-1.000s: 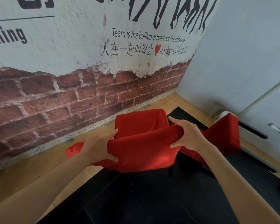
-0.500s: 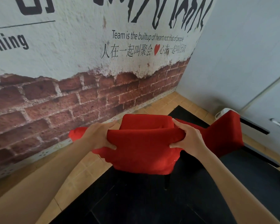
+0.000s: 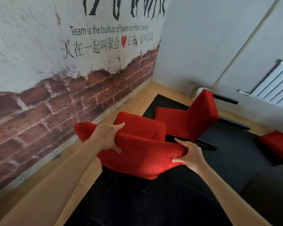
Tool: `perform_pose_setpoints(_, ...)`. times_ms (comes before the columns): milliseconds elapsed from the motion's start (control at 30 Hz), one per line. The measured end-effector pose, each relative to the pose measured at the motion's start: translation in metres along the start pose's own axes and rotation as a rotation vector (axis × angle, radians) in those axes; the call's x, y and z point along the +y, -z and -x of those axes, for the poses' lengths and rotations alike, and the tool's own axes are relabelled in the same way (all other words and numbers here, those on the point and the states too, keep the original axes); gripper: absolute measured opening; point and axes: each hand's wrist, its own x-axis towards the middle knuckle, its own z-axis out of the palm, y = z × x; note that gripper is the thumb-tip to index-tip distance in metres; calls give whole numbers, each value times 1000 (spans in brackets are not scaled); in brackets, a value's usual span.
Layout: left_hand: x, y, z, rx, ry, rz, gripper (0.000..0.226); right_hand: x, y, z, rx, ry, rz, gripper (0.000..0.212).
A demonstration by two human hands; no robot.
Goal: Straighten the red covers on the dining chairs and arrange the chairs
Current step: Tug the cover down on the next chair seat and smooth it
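Presently left hand (image 3: 107, 136) and right hand (image 3: 190, 156) grip rumpled red fabric chair cover (image 3: 142, 154); straightening unfinished, far red-covered chair (image 3: 191, 119) unarranged.

A loose red fabric cover (image 3: 142, 154) bunches over the backrest of the nearest dining chair (image 3: 137, 124). A second red-covered chair (image 3: 194, 118) stands just beyond, facing left.

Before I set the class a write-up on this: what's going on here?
A person stands behind a chair, gripping the red cover on its backrest with both hands: the left hand near one end, the right hand at the other. The cover looks bunched and not yet smooth. A second chair in red stands beyond it, near the room's corner, on a black mat.
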Motion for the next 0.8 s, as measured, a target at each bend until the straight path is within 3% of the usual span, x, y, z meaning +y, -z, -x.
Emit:
perform_pose_setpoints(100, -1, 3, -4, -8, 6, -19, 127, 2, -7, 4, 51, -19, -38, 92)
perform_pose_setpoints(400, 0, 4, 1, -3, 32, -35, 116, -9, -6, 0, -30, -75, 106, 86)
perform_pose_setpoints(800, -1, 15, 22, -78, -36, -31, 75, -24, -23, 35, 30, -183, 96, 78)
